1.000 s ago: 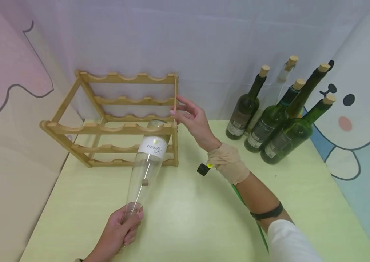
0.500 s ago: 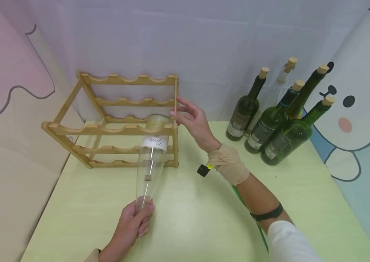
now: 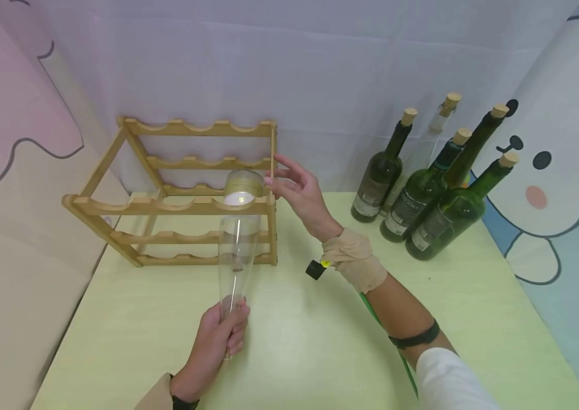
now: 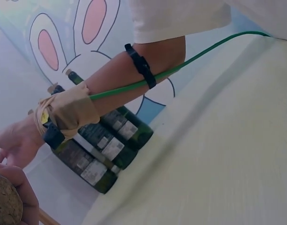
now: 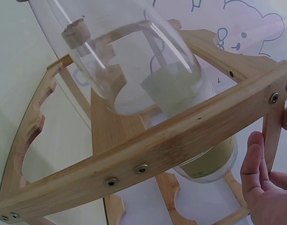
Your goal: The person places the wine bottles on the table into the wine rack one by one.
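My left hand (image 3: pixel 222 333) grips a clear glass bottle (image 3: pixel 238 245) by its neck, and its cork (image 4: pixel 5 200) pokes out of the fist in the left wrist view. The bottle slants with its base away from me, passing under the top front rail of a wooden wine rack (image 3: pixel 176 206), at the right-hand slot. A loose bit of cork (image 5: pixel 77 33) lies inside the glass. On the rack's right side, my right hand (image 3: pixel 302 196) holds the back upright, fingers and thumb on either side of it in the right wrist view. The rail hides part of the bottle's label.
To the right stand several corked wine bottles, among them a dark green bottle (image 3: pixel 377 181), a bright green bottle (image 3: pixel 445 219) and a clear bottle (image 3: pixel 442 121) behind. A green cable (image 4: pixel 213 49) runs along my right arm. A fabric backdrop (image 3: pixel 320 74) rises behind the table (image 3: pixel 315 353).
My left hand has moved forward and a little right, sliding the bottle deeper into the rack, its base past the front rail and its neck now straighter. My right hand stays on the upright.
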`<act>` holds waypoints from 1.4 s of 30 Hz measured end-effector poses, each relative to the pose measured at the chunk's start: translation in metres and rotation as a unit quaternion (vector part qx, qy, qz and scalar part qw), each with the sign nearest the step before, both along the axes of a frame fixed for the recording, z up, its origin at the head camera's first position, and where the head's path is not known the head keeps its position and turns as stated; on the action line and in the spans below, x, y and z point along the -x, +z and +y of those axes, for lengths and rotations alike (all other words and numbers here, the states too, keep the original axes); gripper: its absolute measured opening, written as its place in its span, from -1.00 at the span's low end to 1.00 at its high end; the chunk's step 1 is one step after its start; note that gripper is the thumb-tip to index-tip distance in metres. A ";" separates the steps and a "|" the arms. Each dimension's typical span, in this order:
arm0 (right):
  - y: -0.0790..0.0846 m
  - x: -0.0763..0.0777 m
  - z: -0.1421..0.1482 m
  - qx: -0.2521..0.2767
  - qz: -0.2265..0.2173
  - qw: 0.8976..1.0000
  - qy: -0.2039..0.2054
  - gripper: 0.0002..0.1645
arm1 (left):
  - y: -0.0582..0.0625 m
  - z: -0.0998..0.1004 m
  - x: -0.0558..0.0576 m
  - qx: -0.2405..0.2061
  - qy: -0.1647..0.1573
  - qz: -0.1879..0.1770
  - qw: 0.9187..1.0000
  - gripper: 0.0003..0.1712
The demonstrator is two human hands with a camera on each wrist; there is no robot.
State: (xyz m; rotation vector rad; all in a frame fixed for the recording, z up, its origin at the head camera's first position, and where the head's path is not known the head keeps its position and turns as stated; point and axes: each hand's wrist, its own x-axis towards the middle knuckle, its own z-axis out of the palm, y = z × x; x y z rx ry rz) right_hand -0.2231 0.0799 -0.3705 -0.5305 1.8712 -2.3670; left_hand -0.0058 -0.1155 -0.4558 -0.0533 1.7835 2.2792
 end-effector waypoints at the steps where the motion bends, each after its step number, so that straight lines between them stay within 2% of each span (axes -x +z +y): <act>1: 0.000 0.000 0.000 -0.001 -0.002 1.000 -0.001 -0.28 | 0.001 0.000 0.002 -0.001 0.002 0.001 1.000 -0.82; 9: -0.001 0.000 0.000 -0.009 -0.007 1.000 -0.003 -0.26 | 0.008 0.001 0.015 0.002 0.004 -0.006 1.000 -0.79; 14: -0.001 -0.001 -0.001 -0.013 -0.005 1.000 -0.002 -0.27 | 0.010 0.000 0.024 0.008 0.004 0.000 1.000 -0.79; 27: 0.000 0.000 -0.003 -0.019 -0.005 1.000 -0.001 -0.27 | 0.012 0.000 0.044 -0.002 0.012 -0.011 1.000 -0.79; 34: 0.000 -0.004 0.002 -0.014 -0.015 1.000 -0.002 -0.28 | 0.013 0.003 0.053 -0.006 0.009 -0.030 0.999 -0.84; 42: 0.003 -0.003 0.000 -0.021 -0.005 1.000 0.001 -0.28 | 0.015 0.001 0.068 -0.007 0.017 -0.026 1.000 -0.89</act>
